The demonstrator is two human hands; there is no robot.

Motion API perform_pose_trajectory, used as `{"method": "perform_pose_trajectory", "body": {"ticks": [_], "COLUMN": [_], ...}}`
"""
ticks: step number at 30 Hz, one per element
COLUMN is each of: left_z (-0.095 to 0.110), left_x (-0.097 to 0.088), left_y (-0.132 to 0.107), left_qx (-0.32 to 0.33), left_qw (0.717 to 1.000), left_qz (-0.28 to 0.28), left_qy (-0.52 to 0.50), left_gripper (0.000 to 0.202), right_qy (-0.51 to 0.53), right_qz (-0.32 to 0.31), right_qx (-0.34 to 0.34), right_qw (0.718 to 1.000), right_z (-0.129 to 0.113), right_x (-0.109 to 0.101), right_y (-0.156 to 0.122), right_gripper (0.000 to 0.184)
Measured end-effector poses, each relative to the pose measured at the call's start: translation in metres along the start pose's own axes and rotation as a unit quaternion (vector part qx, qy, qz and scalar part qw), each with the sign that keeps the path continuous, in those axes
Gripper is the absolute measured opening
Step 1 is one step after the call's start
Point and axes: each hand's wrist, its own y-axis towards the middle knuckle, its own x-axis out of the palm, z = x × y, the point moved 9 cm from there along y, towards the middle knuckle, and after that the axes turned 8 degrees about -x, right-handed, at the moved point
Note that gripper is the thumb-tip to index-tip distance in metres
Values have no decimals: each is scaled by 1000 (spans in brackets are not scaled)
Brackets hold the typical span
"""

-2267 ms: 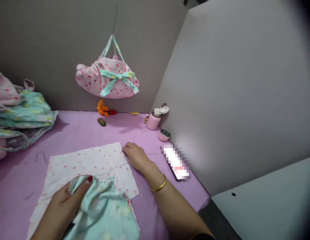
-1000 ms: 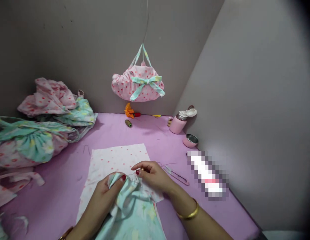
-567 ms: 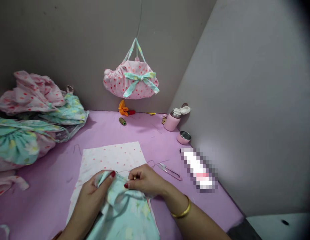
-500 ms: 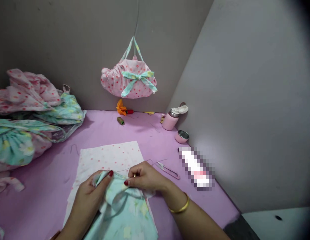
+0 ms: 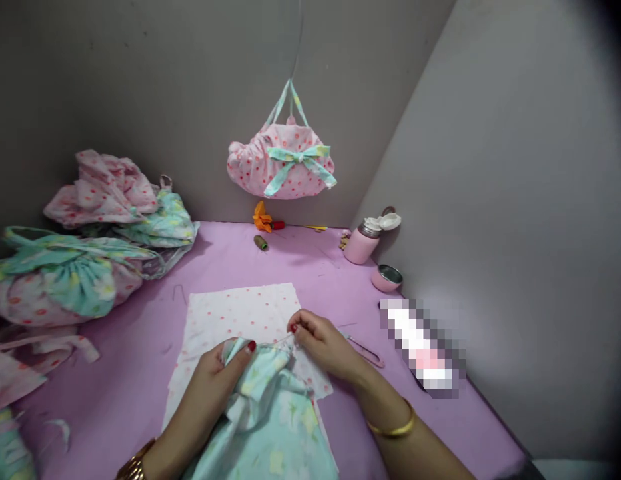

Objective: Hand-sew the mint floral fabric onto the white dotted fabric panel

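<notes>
My left hand (image 5: 217, 373) pinches the gathered top edge of a mint floral cloth (image 5: 270, 420) that lies over a white cloth with pink dots (image 5: 240, 313). Just to its right, my right hand (image 5: 323, 343) is closed in a pinch at the same edge, with a thin thread running between the two hands. I cannot make out a needle. Small thread snips (image 5: 365, 352) lie on the purple table (image 5: 140, 347), partly hidden behind the right hand.
A pink dotted pouch with a mint bow (image 5: 283, 163) hangs on the back wall. Finished cloth pieces (image 5: 80, 267) pile up at the left. A pink flask (image 5: 363, 243), its cup (image 5: 387, 277), a thread spool (image 5: 261, 242) and a blurred phone (image 5: 423, 347) sit at right.
My right hand came from the dotted cloth's far corner to the mint cloth's gathered edge, then lifted slightly up and right, drawing the thread. The left hand kept its pinch.
</notes>
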Motion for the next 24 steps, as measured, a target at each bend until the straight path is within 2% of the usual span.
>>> {"method": "perform_pose_trajectory", "body": {"ticks": [3, 10, 20, 24], "left_z": [-1, 2, 2, 3], "left_x": [0, 2, 5, 5], "left_y": [0, -1, -2, -4], "left_qx": [-1, 12, 8, 7], "left_qw": [1000, 1000, 1000, 1000], "left_qz": [-4, -17, -30, -29], "left_qy": [-3, 8, -4, -7], "left_gripper": [32, 30, 32, 32], "right_qy": [-15, -47, -81, -95], "right_qz": [24, 22, -11, 6], "right_qx": [-36, -72, -53, -39], "right_qw": [999, 996, 995, 995], "right_z": [-13, -23, -16, -12], "right_x": [-1, 26, 34, 32], "right_y": [0, -6, -7, -7], "right_gripper": [13, 14, 16, 11]}}
